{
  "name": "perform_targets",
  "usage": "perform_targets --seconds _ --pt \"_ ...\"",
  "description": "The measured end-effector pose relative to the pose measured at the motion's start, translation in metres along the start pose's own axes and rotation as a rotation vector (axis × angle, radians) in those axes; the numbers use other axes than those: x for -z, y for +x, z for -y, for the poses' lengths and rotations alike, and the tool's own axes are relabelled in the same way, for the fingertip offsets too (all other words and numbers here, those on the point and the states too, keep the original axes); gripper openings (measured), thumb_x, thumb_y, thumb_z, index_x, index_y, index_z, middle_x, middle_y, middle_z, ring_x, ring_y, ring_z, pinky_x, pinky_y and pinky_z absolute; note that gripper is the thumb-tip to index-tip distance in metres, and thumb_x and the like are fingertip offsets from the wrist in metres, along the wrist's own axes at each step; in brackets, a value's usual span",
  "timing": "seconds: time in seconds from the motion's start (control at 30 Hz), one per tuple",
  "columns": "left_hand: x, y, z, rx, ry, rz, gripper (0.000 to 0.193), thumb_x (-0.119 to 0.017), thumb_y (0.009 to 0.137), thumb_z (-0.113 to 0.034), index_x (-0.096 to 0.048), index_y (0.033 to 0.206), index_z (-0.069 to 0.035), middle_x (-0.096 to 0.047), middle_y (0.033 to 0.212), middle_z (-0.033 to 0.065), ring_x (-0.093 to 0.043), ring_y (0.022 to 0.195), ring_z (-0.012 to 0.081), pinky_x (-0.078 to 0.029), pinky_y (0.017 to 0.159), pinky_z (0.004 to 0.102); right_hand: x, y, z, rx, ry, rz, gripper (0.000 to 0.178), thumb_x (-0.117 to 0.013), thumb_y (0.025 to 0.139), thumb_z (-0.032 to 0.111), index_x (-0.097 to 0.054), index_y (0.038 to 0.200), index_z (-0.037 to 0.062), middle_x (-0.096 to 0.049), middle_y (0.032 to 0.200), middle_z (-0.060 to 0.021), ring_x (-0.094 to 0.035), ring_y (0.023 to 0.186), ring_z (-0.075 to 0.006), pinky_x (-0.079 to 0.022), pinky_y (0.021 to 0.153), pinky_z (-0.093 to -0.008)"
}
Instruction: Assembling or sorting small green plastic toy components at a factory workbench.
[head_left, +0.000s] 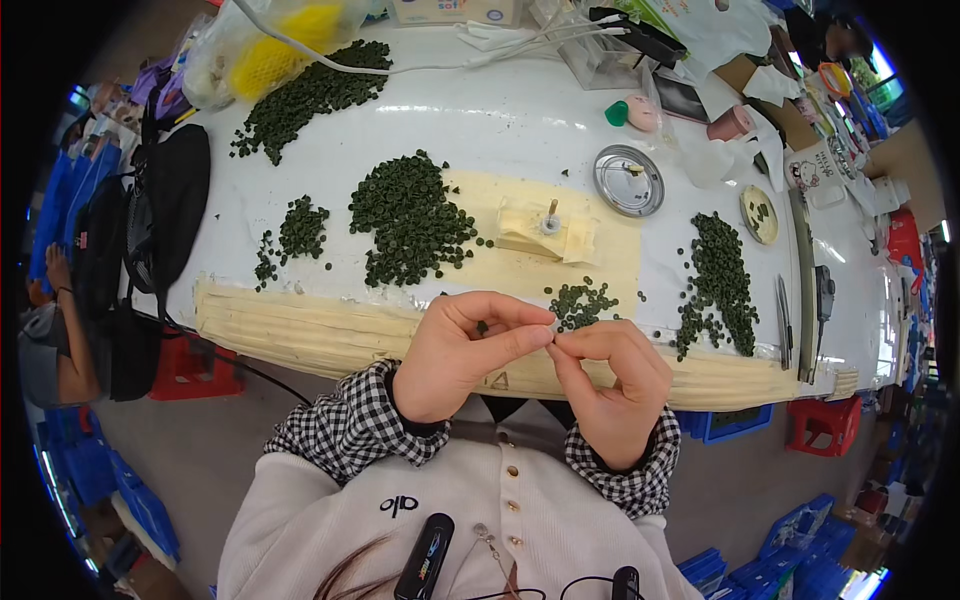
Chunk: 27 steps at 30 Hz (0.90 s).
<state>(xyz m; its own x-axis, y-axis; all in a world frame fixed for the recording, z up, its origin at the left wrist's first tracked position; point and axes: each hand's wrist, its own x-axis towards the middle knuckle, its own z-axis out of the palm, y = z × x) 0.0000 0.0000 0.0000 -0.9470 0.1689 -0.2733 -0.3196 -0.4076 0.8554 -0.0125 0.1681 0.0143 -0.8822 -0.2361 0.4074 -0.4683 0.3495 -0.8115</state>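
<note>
"How do the fingers stand?"
"At mid-frame, the left hand [455, 360] and right hand [615, 385] meet, thumbs and forefingers pressed in a pinch; what lies between is too small to tell."
"And the dark green pieces [405, 220]?"
"Heaped left of centre; others lie beside the pinned block [530, 242], above the hands."

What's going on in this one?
A person sits or stands at a white table, the left hand and right hand meeting at the fingertips around what looks like a tiny dark piece, mostly hidden. Just beyond is a small scatter of green pieces, and behind that a taped block with an upright post. A larger green heap lies to the left, another pile to the right.
</note>
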Motion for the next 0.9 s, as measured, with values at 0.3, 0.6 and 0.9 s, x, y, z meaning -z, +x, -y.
perform_targets --seconds 0.3,0.6,0.9 --pt "0.003 -0.002 0.004 -0.011 0.071 -0.056 0.016 -0.066 0.081 0.002 -0.065 0.097 0.001 -0.066 0.085 0.0035 -0.055 0.074 0.0035 -0.045 0.067 0.0166 -0.007 -0.003 -0.002 0.028 -0.026 -0.021 0.013 -0.069 0.071 -0.008 -0.064 0.081 -0.0019 -0.064 0.078 -0.0117 -0.063 0.069 -0.0220 -0.050 0.061 -0.0271" --pt "0.004 -0.004 0.000 -0.013 0.072 -0.050 0.017 -0.066 0.081 0.001 -0.065 0.098 0.000 -0.066 0.085 0.0029 -0.051 0.068 0.0015 -0.041 0.061 0.0148 -0.006 -0.003 -0.007 -0.172 0.166 0.006 0.010 -0.069 0.074 -0.005 -0.063 0.081 -0.0026 -0.062 0.077 -0.0111 -0.060 0.066 -0.0192 -0.048 0.061 -0.0251" --pt "0.004 -0.002 -0.003 0.007 -0.057 -0.097 0.017 -0.067 0.081 -0.002 -0.065 0.098 0.000 -0.063 0.084 0.0002 -0.051 0.073 0.0028 -0.042 0.068 0.0164 -0.001 -0.002 -0.018 0.063 -0.332 0.041 0.017 -0.070 0.067 -0.003 -0.065 0.082 0.0029 -0.061 0.076 -0.0063 -0.054 0.069 -0.0231 -0.042 0.065 -0.0319"
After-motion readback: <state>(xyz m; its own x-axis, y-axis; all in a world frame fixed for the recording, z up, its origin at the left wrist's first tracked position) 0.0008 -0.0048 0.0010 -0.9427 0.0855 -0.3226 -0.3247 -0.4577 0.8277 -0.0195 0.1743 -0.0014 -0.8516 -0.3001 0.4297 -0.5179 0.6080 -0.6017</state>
